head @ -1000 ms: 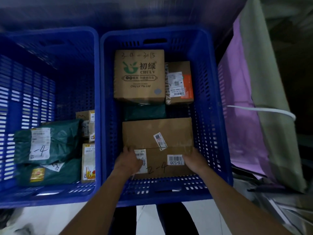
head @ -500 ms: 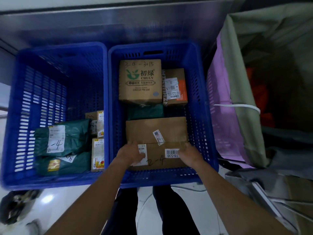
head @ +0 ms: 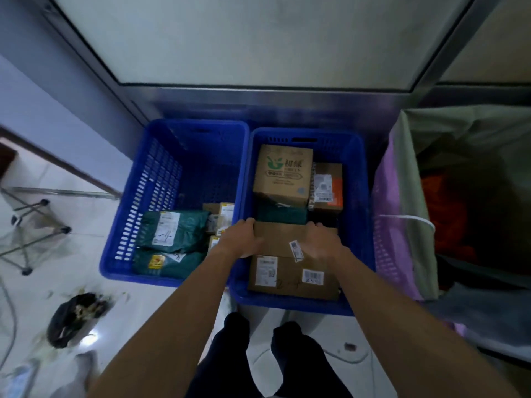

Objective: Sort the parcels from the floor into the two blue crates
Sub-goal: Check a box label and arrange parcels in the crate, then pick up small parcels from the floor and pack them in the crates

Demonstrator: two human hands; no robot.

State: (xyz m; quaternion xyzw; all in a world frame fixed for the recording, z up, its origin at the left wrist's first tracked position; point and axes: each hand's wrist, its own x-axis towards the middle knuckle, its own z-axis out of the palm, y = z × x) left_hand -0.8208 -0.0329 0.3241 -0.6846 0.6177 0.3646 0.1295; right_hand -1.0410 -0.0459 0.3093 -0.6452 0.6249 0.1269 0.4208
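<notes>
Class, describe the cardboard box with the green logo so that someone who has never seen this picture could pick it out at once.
Find the two blue crates and take the right crate. At its far end stand two boxes; the logo box is the taller, left one. It alone bears a green leaf emblem, while its smaller neighbour shows an orange patch.

Left hand (head: pixel 240 239), right hand (head: pixel 322 242), fingers (head: pixel 247 223) curled
</notes>
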